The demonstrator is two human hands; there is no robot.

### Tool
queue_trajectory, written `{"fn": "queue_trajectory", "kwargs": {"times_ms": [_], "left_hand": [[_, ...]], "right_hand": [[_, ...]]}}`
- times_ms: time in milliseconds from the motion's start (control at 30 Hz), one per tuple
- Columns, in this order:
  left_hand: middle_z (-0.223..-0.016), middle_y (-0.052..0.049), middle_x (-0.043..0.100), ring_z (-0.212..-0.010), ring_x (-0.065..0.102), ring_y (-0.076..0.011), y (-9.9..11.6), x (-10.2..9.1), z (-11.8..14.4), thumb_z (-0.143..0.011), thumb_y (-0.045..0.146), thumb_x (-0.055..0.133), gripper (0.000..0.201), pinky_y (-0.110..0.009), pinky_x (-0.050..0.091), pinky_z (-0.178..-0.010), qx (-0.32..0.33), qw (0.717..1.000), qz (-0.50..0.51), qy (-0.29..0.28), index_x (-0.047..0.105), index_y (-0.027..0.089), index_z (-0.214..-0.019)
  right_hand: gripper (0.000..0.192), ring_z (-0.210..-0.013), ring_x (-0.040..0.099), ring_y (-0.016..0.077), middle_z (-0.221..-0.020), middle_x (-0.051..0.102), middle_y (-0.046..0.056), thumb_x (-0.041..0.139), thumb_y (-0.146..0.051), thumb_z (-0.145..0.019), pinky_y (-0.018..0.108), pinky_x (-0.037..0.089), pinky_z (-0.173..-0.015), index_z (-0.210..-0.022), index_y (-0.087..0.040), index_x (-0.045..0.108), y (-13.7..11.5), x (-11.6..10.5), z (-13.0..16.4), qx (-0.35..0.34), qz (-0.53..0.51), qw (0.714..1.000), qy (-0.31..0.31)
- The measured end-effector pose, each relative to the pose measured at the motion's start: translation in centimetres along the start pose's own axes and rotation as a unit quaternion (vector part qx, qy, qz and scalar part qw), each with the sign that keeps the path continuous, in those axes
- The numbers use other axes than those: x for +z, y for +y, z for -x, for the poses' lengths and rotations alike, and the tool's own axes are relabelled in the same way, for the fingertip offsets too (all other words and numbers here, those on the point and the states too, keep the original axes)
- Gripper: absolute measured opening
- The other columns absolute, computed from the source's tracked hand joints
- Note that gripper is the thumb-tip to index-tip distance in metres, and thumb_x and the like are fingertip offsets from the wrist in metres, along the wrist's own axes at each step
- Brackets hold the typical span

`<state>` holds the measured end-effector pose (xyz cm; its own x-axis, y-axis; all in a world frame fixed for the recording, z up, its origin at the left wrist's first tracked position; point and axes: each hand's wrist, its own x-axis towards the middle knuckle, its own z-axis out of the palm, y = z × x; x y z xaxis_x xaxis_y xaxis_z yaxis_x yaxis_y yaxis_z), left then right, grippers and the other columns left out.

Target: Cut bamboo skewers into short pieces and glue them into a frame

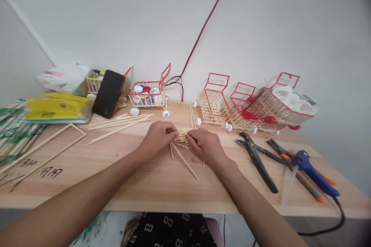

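My left hand (159, 136) is closed in a pinch at the middle of the table; what lies between its fingertips is hidden. From beneath those fingers a long thin wooden stick (185, 162) slants toward the table's front, beside a shorter one. Facing it, my right hand (207, 144) pinches a thin wooden stick (184, 132) between thumb and finger. Short cut wooden pieces (182, 139) lie in a small heap between both hands, partly covered by them. More long sticks (118, 124) rest to the left of my left hand.
Small stick-built carts with red rims (216, 104) line the wall, one full of bottle caps (146, 94). On the right lie cutting pliers (257, 162) and a blue glue gun (314, 173) with its cord. A phone (108, 93) leans by a yellow packet (58, 107) on the left.
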<state>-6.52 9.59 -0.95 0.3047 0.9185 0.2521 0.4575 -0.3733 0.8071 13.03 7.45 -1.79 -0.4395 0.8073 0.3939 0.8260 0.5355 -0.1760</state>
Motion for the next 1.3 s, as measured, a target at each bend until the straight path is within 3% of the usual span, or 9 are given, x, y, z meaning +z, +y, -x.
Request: {"fn": "queue_trajectory", "kwargs": {"times_ms": [1300], "left_hand": [[-0.056, 0.001, 0.063, -0.056, 0.052, -0.0108, -0.38, 0.20, -0.19, -0.073, 0.019, 0.058, 0.014, -0.020, 0.035, -0.054, 0.019, 0.999, -0.031, -0.009, 0.070, 0.014, -0.067]], "right_hand": [[0.026, -0.074, 0.055, 0.0146, -0.073, 0.064, 0.002, 0.045, -0.029, -0.094, 0.025, 0.028, -0.062, -0.074, -0.019, 0.058, 0.14, 0.04, 0.17, -0.005, 0.003, 1.000, -0.005]]}}
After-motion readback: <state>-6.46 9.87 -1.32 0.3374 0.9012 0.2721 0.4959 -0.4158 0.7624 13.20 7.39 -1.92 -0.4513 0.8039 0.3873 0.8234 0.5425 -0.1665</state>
